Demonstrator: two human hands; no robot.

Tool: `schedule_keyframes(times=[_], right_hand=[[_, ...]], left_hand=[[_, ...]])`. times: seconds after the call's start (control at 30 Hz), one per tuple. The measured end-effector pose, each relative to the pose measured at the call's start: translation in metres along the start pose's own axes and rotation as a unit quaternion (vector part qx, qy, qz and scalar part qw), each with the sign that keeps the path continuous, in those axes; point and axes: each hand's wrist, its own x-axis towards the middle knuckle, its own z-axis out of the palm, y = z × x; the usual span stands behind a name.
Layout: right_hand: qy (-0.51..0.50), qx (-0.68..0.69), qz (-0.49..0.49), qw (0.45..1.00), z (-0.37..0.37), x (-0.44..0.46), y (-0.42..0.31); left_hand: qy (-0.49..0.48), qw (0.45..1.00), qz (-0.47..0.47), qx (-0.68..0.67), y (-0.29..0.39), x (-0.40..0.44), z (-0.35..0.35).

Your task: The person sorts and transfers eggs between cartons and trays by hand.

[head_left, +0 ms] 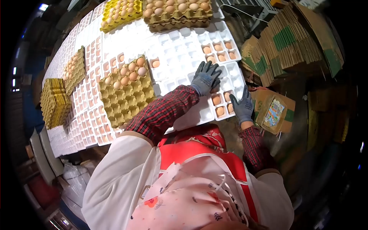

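My left hand (pixel 206 79), in a grey-blue glove with dark fingertips, reaches over the white compartment tray (pixel 195 115) with its fingers spread. Its palm side is hidden, and no egg shows between the fingers. Brown eggs sit in cells just beyond it and nearer my body, such as one egg (pixel 220 111). At the tray's right edge is my right hand (pixel 242 106), gloved alike, thumb and fingers apart, with nothing visible in it. Left of my left forearm lies a yellowish pulp tray (pixel 124 100), with eggs in its far rows and bare cups nearer me.
Stacked pulp trays topped with eggs (pixel 178 19) and a yellow tray of eggs (pixel 122 14) stand at the far side. More pulp trays (pixel 55 103) are stacked at left. Flattened cardboard boxes (pixel 291 42) lean at right, above an opened carton (pixel 274 113).
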Motion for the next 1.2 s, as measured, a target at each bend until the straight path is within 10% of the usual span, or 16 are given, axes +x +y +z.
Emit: schedule_keyframes(times=[0.13, 0.27, 0.37, 0.47, 0.53, 0.63, 0.73, 0.87, 0.93, 1.07, 1.2], right_hand=[[0.103, 0.017, -0.065, 0.992, 0.001, 0.05, 0.005], [0.015, 0.071, -0.072, 0.995, 0.036, 0.18, -0.018], [-0.114, -0.172, 0.047, 0.977, 0.006, 0.181, -0.096], [0.083, -0.009, -0.156, 0.984, 0.014, 0.135, -0.182], [-0.087, 0.307, -0.313, 0.895, 0.029, 0.092, -0.281], [-0.092, 0.112, -0.495, 0.857, 0.062, 0.063, -0.371], [-0.143, 0.011, -0.462, 0.875, 0.075, 0.074, -0.39], [-0.235, 0.487, -0.212, 0.814, 0.079, 0.086, -0.37], [-0.209, 0.477, -0.306, 0.797, 0.087, 0.082, -0.386], [-0.093, -0.016, -0.497, 0.863, 0.092, 0.043, -0.428], [-0.184, 0.231, -0.386, 0.874, 0.087, 0.063, -0.41]], left_hand=[[0.107, 0.98, -0.064, -0.156, 0.008, -0.062, -0.068], [0.134, 0.966, -0.162, -0.147, -0.011, -0.164, -0.112], [0.147, 0.946, -0.286, -0.051, -0.064, -0.237, -0.145], [0.124, 0.926, -0.353, 0.049, -0.141, -0.277, -0.191], [0.1, 0.924, -0.365, 0.05, -0.187, -0.275, -0.199], [0.013, 0.95, -0.312, 0.017, -0.234, -0.273, -0.19], [0.011, 0.955, -0.297, -0.011, -0.248, -0.269, -0.201], [0.267, 0.873, -0.29, -0.285, -0.253, -0.28, -0.199], [0.167, 0.927, -0.252, -0.221, -0.253, -0.264, -0.207], [-0.019, 0.97, -0.237, 0.055, -0.238, -0.222, -0.165], [-0.086, 0.97, -0.214, -0.079, -0.244, -0.223, -0.206]])
